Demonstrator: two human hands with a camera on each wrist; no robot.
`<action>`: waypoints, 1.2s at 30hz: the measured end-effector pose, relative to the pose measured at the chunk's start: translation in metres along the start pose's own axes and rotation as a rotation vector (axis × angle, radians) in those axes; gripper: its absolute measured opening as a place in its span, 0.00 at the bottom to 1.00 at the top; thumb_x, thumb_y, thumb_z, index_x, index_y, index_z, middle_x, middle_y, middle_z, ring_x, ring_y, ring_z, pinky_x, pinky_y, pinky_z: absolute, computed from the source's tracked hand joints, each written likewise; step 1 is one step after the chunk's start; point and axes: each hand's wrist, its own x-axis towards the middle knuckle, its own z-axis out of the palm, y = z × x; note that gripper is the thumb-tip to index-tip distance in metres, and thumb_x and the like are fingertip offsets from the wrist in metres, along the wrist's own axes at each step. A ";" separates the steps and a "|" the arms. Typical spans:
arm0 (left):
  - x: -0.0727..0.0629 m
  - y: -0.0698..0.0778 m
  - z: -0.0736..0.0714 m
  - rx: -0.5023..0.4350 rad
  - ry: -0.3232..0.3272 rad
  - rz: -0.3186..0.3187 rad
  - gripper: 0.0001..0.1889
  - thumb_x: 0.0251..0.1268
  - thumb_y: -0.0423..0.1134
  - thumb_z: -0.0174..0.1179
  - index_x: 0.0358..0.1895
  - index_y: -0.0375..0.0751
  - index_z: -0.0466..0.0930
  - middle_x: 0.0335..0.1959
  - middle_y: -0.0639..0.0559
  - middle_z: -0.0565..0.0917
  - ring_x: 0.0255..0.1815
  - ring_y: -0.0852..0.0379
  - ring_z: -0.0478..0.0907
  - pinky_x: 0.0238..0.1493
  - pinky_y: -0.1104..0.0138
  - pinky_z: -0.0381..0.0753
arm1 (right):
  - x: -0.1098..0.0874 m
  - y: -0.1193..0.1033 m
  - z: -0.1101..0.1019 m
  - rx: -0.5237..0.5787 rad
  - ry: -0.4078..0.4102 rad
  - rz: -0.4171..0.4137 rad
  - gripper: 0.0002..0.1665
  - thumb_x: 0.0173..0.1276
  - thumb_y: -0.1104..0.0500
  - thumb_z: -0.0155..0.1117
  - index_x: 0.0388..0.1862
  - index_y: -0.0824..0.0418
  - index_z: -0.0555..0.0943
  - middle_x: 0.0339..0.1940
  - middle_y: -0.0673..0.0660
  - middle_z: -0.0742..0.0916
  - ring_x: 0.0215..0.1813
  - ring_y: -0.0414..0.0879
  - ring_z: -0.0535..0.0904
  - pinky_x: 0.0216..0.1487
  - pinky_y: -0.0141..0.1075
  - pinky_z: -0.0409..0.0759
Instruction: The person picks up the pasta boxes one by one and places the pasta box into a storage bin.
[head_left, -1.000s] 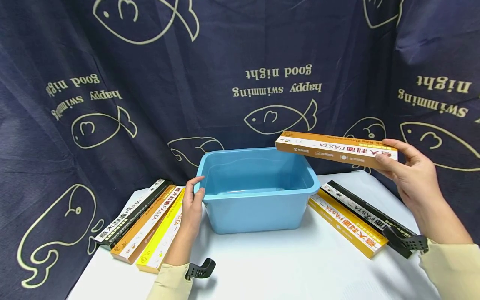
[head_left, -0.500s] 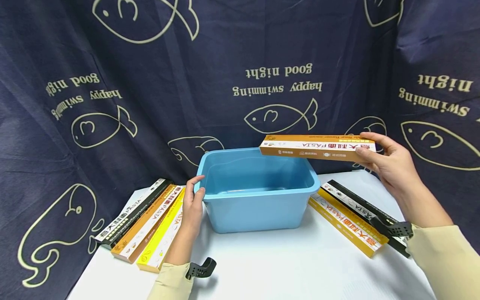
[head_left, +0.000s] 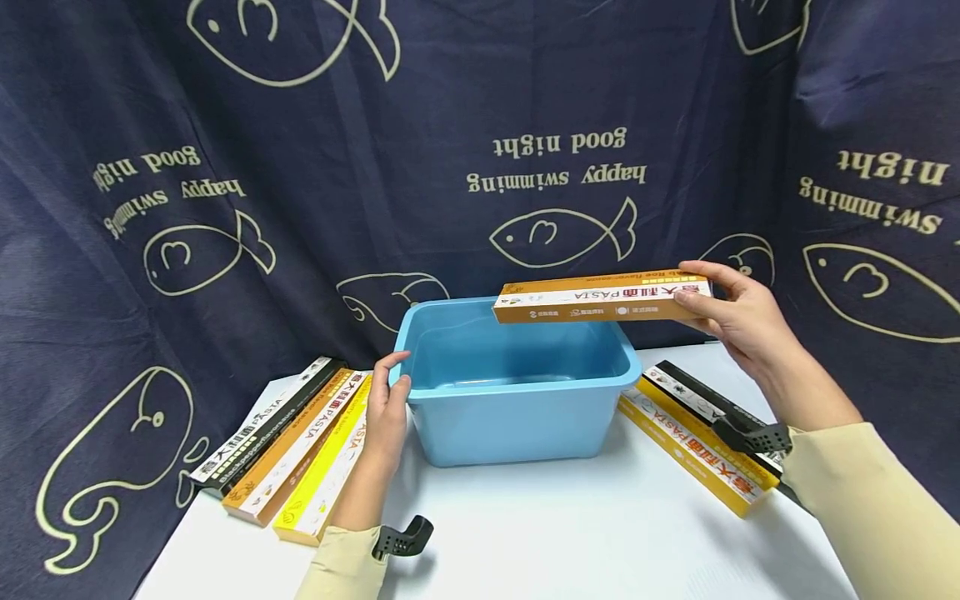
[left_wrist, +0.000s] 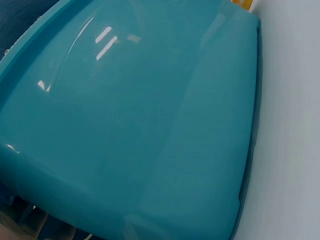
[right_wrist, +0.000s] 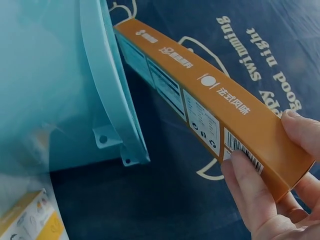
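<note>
In the head view, a blue plastic bin (head_left: pixel 510 425) stands upright on the white table. My left hand (head_left: pixel 386 417) grips its left rim, thumb and fingers bent over the edge. My right hand (head_left: pixel 738 321) holds an orange-and-white pasta box (head_left: pixel 592 302) by its right end. The box is roughly level, its left part above the back right of the bin's opening. In the right wrist view, thumb and fingers pinch the orange box (right_wrist: pixel 215 95) near its barcode end. The left wrist view is mostly filled by the bin's wall (left_wrist: pixel 130 115), with a few fingertips at the lower left.
Left of the bin lie a black pasta box (head_left: pixel 262 429), an orange one (head_left: pixel 292 450) and a yellow one (head_left: pixel 322 467), side by side. To its right are a yellow-orange box (head_left: pixel 693 450) and a black box (head_left: pixel 678 383), partly behind the right wrist. A navy fish-print curtain (head_left: pixel 450 233) hangs behind.
My right hand has carried the orange pasta box leftward, so that more of it is over the bin. The left hand stays on the rim, and the bin has not moved.
</note>
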 end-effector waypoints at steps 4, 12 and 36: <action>0.001 -0.001 0.000 0.005 -0.001 0.000 0.22 0.74 0.41 0.41 0.68 0.53 0.66 0.77 0.53 0.61 0.78 0.50 0.57 0.77 0.45 0.55 | 0.006 -0.002 0.009 -0.075 -0.026 0.028 0.41 0.62 0.53 0.74 0.73 0.54 0.70 0.57 0.41 0.68 0.59 0.49 0.69 0.44 0.23 0.83; 0.001 -0.001 0.000 0.018 0.002 -0.006 0.22 0.74 0.42 0.41 0.68 0.54 0.66 0.77 0.52 0.61 0.79 0.50 0.56 0.77 0.44 0.54 | 0.015 -0.001 0.027 -0.172 -0.076 0.068 0.42 0.64 0.47 0.72 0.75 0.51 0.67 0.71 0.52 0.64 0.65 0.53 0.67 0.48 0.23 0.81; 0.001 -0.002 -0.001 0.056 0.002 -0.018 0.22 0.74 0.43 0.41 0.68 0.56 0.66 0.78 0.53 0.60 0.80 0.49 0.54 0.77 0.40 0.52 | 0.047 -0.004 0.072 -0.239 -0.241 0.112 0.40 0.67 0.53 0.70 0.74 0.57 0.67 0.72 0.61 0.68 0.60 0.53 0.76 0.48 0.30 0.83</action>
